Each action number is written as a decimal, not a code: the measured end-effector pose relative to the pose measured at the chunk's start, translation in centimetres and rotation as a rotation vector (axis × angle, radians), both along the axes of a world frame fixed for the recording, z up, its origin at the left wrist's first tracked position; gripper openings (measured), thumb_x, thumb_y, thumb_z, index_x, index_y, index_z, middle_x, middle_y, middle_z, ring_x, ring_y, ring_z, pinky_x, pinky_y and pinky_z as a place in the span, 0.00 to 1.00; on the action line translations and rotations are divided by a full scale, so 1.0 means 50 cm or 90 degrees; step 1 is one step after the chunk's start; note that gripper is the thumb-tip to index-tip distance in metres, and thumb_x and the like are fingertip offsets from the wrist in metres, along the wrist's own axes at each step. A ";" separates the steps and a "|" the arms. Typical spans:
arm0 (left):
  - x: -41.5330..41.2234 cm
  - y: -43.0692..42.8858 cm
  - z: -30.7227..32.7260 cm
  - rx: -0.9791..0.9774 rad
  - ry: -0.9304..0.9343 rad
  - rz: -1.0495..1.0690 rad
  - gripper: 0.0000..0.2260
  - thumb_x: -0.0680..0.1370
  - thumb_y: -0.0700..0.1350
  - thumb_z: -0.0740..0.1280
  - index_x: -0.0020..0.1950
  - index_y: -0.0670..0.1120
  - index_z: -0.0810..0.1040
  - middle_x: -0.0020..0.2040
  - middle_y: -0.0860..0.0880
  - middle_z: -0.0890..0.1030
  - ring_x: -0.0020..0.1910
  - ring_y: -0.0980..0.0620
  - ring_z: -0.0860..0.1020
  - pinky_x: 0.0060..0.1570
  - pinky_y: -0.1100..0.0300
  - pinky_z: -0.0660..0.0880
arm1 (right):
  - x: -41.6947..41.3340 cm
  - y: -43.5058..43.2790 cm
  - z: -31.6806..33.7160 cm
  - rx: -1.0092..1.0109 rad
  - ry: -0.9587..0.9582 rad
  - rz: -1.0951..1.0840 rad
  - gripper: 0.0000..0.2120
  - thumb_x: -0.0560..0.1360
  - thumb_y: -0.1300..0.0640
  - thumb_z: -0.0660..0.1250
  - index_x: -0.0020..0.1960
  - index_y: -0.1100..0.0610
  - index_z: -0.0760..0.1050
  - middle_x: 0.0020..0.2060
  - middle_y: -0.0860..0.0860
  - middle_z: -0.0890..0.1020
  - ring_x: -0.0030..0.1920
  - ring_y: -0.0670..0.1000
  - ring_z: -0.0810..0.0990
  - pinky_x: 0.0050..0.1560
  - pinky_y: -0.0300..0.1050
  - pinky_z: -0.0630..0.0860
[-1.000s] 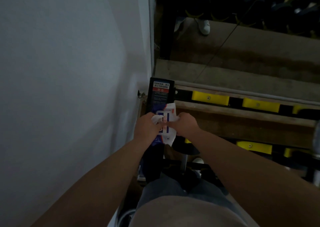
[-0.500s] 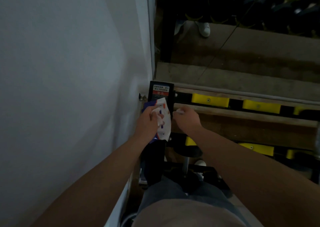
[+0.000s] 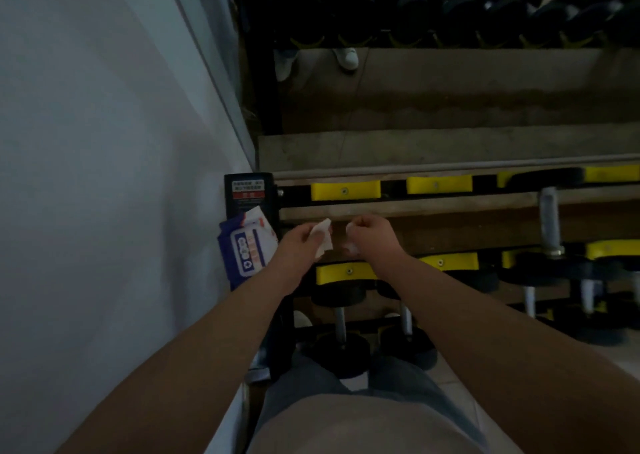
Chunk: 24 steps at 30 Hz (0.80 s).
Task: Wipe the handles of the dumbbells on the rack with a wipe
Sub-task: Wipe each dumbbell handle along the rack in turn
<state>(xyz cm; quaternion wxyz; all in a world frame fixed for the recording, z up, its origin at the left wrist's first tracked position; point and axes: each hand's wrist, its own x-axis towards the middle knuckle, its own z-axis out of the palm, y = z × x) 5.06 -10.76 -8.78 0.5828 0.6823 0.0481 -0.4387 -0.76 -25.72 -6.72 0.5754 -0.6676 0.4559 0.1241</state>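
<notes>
Left hand (image 3: 300, 244) pinches a wipe (image 3: 322, 238), right hand (image 3: 373, 235) clenched on a white scrap (image 3: 352, 247), both over left end of rack (image 3: 394, 190), pack (image 3: 246, 250) propped there, dumbbells (image 3: 341, 349) below

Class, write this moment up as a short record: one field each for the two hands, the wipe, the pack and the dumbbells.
Left hand: pinches a white wipe
Right hand: fingers curled round white material, apparently the same wipe
Pack: blue and white, propped at the left end of the rack, beside the wall
Dumbbells: lying on the lower shelves, untouched by either hand
Stage: wipe held above the shelves, not on any handle
</notes>
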 end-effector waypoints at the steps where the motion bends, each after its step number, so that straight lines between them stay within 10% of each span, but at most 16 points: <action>1: -0.011 -0.013 0.001 0.021 -0.010 -0.014 0.10 0.84 0.46 0.61 0.63 0.49 0.77 0.61 0.48 0.80 0.58 0.49 0.78 0.57 0.54 0.77 | -0.011 -0.012 0.004 -0.016 -0.002 0.013 0.07 0.78 0.62 0.64 0.41 0.56 0.76 0.37 0.54 0.79 0.38 0.52 0.79 0.36 0.42 0.75; 11: -0.136 -0.230 0.037 0.121 -0.072 0.028 0.13 0.80 0.47 0.69 0.63 0.46 0.77 0.55 0.49 0.81 0.50 0.51 0.80 0.42 0.59 0.79 | -0.129 -0.209 0.022 -0.072 -0.003 0.201 0.10 0.79 0.56 0.60 0.57 0.51 0.76 0.47 0.52 0.78 0.45 0.53 0.77 0.38 0.42 0.69; 17: -0.245 -0.388 0.061 0.073 0.032 0.081 0.14 0.79 0.46 0.71 0.63 0.45 0.75 0.55 0.43 0.80 0.49 0.47 0.81 0.48 0.52 0.80 | -0.234 -0.380 0.044 -0.089 -0.008 0.330 0.15 0.78 0.47 0.69 0.42 0.57 0.82 0.29 0.48 0.73 0.32 0.48 0.72 0.33 0.41 0.68; 24: -0.336 -0.507 0.069 0.081 0.059 0.034 0.12 0.80 0.41 0.68 0.63 0.45 0.76 0.58 0.43 0.81 0.56 0.44 0.80 0.56 0.48 0.79 | -0.317 -0.533 0.063 -0.066 0.008 0.324 0.07 0.79 0.51 0.70 0.51 0.54 0.83 0.43 0.50 0.80 0.41 0.47 0.77 0.40 0.42 0.75</action>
